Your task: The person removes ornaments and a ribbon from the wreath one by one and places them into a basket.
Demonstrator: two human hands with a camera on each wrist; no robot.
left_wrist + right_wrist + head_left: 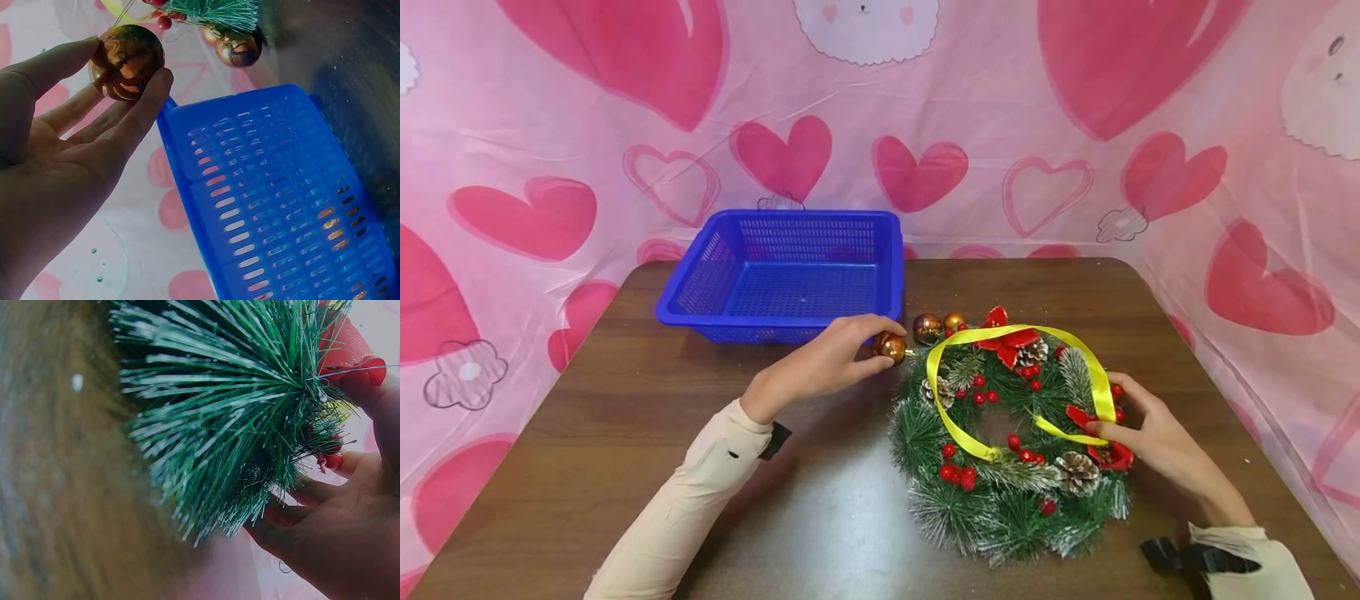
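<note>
My left hand (820, 360) holds a shiny copper-brown Christmas bauble (889, 347) between thumb and fingers, just left of the wreath. In the left wrist view the same bauble (128, 62) sits at the fingertips, a thin string rising from it. A green Christmas wreath (1015, 525) with frosted tips, pinecones, red berries and red flowers lies on the table. Over it curves a yellow ribbon (1093, 367). My right hand (1165, 450) grips the wreath's right edge, thumb over a red flower (1112, 455) and fingers at the outer side; needles (231, 412) hide part of them.
A blue perforated plastic basket (745, 322) stands at the back left of the brown table (617, 433). Two more baubles, one dark copper (927, 327) and one golden (954, 321), lie by the wreath's upper left edge. Behind hangs a pink heart-print cloth (985, 92).
</note>
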